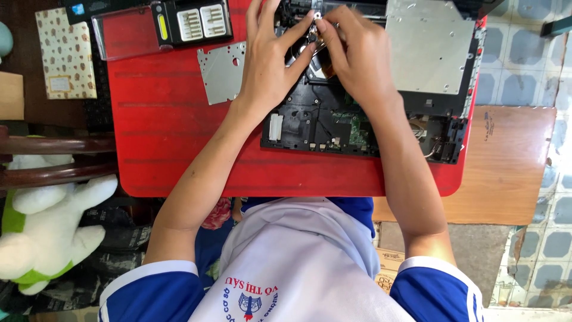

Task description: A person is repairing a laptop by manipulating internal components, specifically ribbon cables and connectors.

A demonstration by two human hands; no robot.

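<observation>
Table glossy red plastic; plate matt bare metal; laptop base blk plastic

Packages and cases around the red table

A black screwdriver-bit case with a clear red-tinted lid flipped open lay at the table's far left edge, holding rows of silver bits and one yellow piece. Left of it, off the table, a cream rectangular packet patterned with small brown shapes carried a pale label near its lower corner. A brown cardboard box showed under the table, beside the person's right arm.
</observation>
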